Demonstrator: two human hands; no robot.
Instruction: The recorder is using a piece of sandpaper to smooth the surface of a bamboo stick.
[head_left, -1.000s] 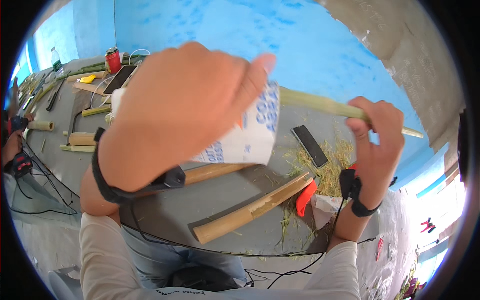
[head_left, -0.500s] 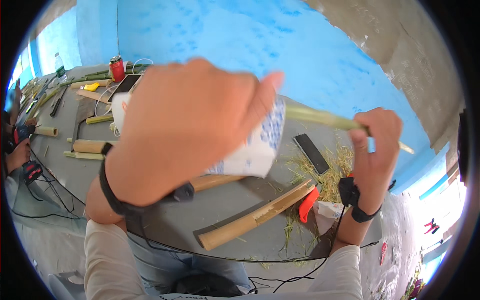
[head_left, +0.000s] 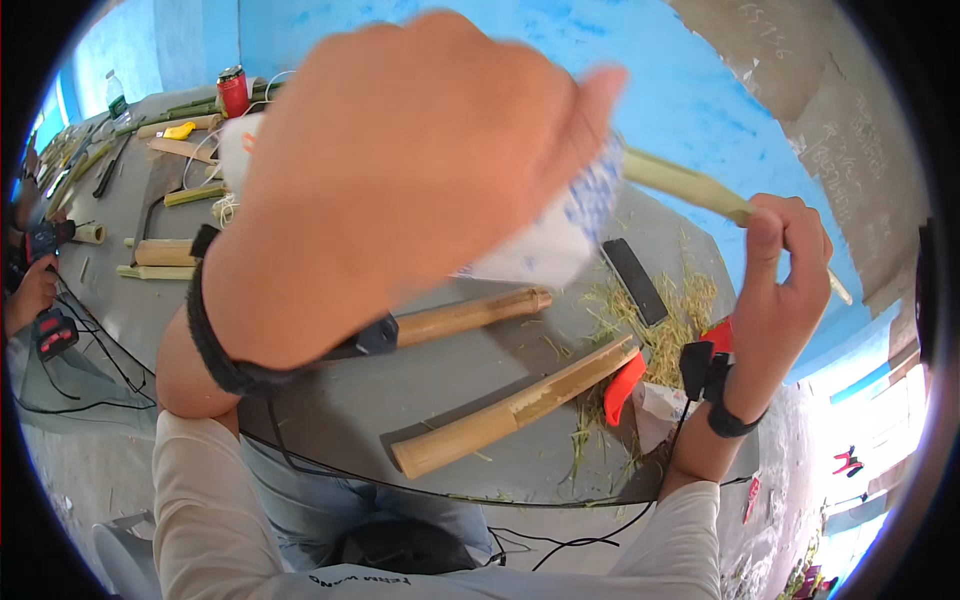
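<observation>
My left hand (head_left: 400, 190) looms close and slightly smeared, its back toward me and fingers curled out of sight. It grips a white cloth-like sheet with a blue pattern (head_left: 592, 205); whether it is fabric or paper I cannot tell. Out of the sheet runs a thin green bamboo stick (head_left: 685, 185), its left part hidden by the sheet and hand. My right hand (head_left: 785, 265) pinches the stick toward its right end, and a pale thin tip pokes out past the fingers. The stick is in the air above the table, sloping down to the right.
On the grey table (head_left: 340, 430) lie a split bamboo strip (head_left: 520, 405), a bamboo tube (head_left: 475, 315), a black phone (head_left: 635, 282), green shavings (head_left: 685, 315) and a red-orange tool handle (head_left: 623, 390). A red can (head_left: 233, 92) stands far left. Another person's hand (head_left: 38, 285) is beside a drill (head_left: 45, 238).
Both my hands have risen and shifted right with the stick, which now slopes more steeply down to the right. The view has shifted slightly, uncovering more of the bamboo tube.
</observation>
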